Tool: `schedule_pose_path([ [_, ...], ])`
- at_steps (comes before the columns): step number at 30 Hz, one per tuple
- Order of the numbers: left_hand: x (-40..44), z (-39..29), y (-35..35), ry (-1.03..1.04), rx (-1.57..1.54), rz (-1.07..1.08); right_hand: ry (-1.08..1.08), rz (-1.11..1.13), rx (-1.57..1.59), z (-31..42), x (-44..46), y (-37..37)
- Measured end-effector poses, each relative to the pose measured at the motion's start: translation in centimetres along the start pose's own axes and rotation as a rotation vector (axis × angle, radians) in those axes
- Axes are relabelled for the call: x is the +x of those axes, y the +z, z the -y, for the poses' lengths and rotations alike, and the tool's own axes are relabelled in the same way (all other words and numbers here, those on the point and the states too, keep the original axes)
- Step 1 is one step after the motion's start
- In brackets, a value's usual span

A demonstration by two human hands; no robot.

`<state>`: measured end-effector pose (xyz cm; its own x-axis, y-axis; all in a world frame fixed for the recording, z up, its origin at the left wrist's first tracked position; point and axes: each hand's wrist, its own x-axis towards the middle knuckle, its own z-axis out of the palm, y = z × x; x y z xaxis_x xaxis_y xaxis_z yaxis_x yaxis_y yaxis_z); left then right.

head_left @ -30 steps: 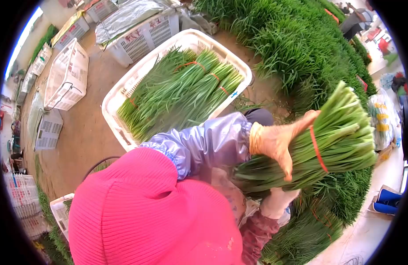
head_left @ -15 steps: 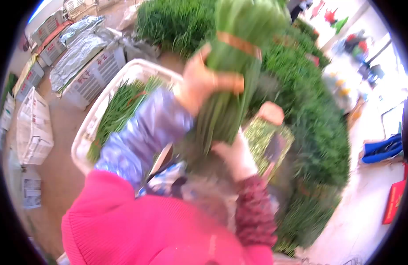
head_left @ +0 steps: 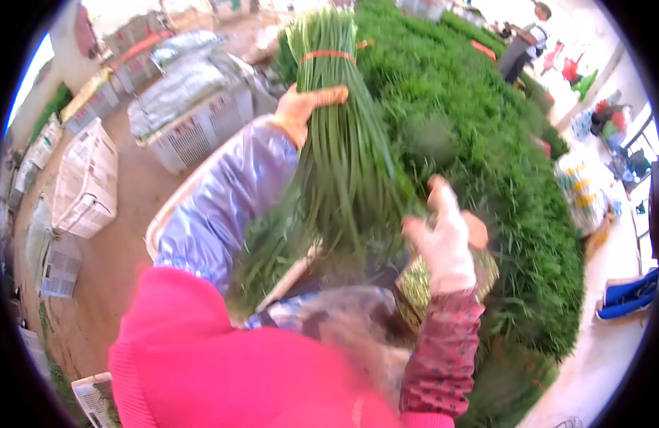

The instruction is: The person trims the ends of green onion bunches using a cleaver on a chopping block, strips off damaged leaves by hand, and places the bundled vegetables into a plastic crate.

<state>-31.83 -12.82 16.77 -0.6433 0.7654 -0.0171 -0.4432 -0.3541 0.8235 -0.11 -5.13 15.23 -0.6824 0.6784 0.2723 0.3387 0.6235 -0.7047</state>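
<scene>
My left hand [head_left: 301, 113] grips a bunch of garlic chives [head_left: 333, 143] just under the orange band [head_left: 328, 54] tied round it. Pale cut ends point up, and the long green leaves fan out downward. To the right of the leaf tips is my right hand [head_left: 443, 239], thumb and forefinger apart, with nothing visible between them; whether it touches the tips is unclear. Behind that hand shows an orange-brown rounded piece [head_left: 475, 230], partly covered. Below it lies a patch of chopped green bits [head_left: 416, 285].
A large heap of chives [head_left: 458, 121] fills the right side. The white tub [head_left: 154, 232] is mostly hidden behind my left sleeve. White crates [head_left: 87, 182] stand on the floor at left. A person [head_left: 527, 44] stands at the far right. A blue object [head_left: 629, 294] lies at the right edge.
The view has shifted. The bunch has moved left and its leaves now spread out. My right hand has left the bunch's lower end and moved right, its fingers parted.
</scene>
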Motion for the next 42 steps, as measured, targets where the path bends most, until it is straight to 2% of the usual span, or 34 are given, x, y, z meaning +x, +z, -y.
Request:
schedule_pose_path([
  [1,0.5,-1.1,-1.3,0.074,0.002,0.064,-0.177,0.022,-0.196,-2.3,-0.1,1.2],
  [2,1.3,-2.7,-3.2,0.164,0.153,0.06,-0.154,0.049,-0.175,-4.5,-0.4,2.2],
  [3,1.1,-4.5,-4.4,0.205,0.131,0.142,-0.122,0.087,-0.156,-6.3,-1.0,3.1],
  [5,-0.9,-9.7,-5.7,0.201,0.523,0.023,0.246,0.187,0.036,-5.5,-2.7,2.8],
  [7,-2.8,-13.2,-7.4,0.229,0.786,-0.067,0.347,0.265,0.014,-9.2,-3.9,3.7],
  [9,-3.6,-15.3,-10.1,0.218,1.056,-0.136,0.385,0.288,0.094,-12.3,-5.6,4.4],
  [11,-3.9,-15.2,-13.7,0.248,1.314,-0.195,0.201,0.235,-0.072,-12.0,-6.6,4.6],
  [12,-3.8,-14.7,-15.1,0.154,1.41,-0.224,0.296,0.242,-0.065,-10.5,-6.5,4.4],
  [14,-3.7,-11.7,-18.9,0.048,1.442,-0.224,0.451,0.223,-0.052,-8.7,-5.9,4.6],
  [15,-3.5,-10.1,-20.5,-0.003,1.46,-0.246,0.362,0.208,-0.075,-10.6,-6.4,5.2],
  [16,-3.4,-8.4,-20.8,-0.137,1.392,-0.182,0.355,0.196,-0.097,-10.6,-6.6,5.5],
  [17,-3.1,-6.1,-22.2,-0.129,1.454,-0.229,0.347,0.18,-0.121,-10.6,-6.5,5.6],
  [18,-2.2,-3.6,-24.4,-0.198,1.361,-0.251,0.364,0.181,-0.122,-10.5,-6.3,5.7],
  [19,-0.9,-0.9,-27.5,-0.154,1.436,-0.276,0.312,0.2,-0.225,-10.3,-6.0,5.8],
  [21,0.2,2.9,-28.2,-0.195,1.153,-0.173,0.278,0.227,-0.335,-9.9,-5.8,5.8],
  [22,1.1,4.6,-28.6,-0.208,1.15,-0.162,0.315,0.221,-0.32,-9.7,-5.7,5.8],
  [25,3.7,8.5,-29.9,-0.185,1.097,-0.252,0.369,0.206,-0.297,-10.3,-5.8,6.4],
  [27,5.6,10.5,-30.7,-0.337,1.135,-0.428,0.455,0.191,-0.278,-9.7,-5.2,6.4],
  [28,6.9,12.5,-33.2,-0.282,1.288,-0.436,0.472,0.198,-0.321,-9.7,-5.0,6.6],
  [29,7.3,13.9,-34.1,-0.293,1.305,-0.421,0.459,0.181,-0.338,-9.4,-4.6,6.8],
  [31,7.9,17.5,-35.1,-0.251,1.187,-0.518,0.562,0.199,-0.289,-9.2,-3.8,7.0],
  [32,10.0,21.3,-42.1,-0.181,1.241,-0.521,0.569,0.194,-0.293,-9.2,-3.7,7.1],
  [33,10.0,20.0,-41.0,-0.293,1.136,-0.447,0.596,0.192,-0.294,-9.5,-3.9,7.2],
  [35,10.1,17.1,-39.1,-0.437,1.182,-0.296,0.433,0.148,-0.329,-9.9,-4.2,7.5],
  [36,10.8,16.2,-40.1,-0.518,1.249,-0.175,0.431,0.146,-0.314,-10.0,-4.2,7.5],
  [37,11.3,15.2,-39.0,-0.521,1.261,-0.169,0.44,0.143,-0.305,-10.1,-4.0,7.5],
  [39,11.4,13.0,-35.6,-0.508,1.435,-0.022,0.501,0.184,-0.275,-10.0,-3.7,7.3],
  [41,13.5,14.7,-38.6,-0.573,1.422,-0.023,0.493,0.187,-0.259,-10.0,-3.5,7.2],
  [42,14.4,16.6,-41.0,-0.566,1.491,-0.089,0.512,0.203,-0.255,-9.8,-3.2,7.1],
])
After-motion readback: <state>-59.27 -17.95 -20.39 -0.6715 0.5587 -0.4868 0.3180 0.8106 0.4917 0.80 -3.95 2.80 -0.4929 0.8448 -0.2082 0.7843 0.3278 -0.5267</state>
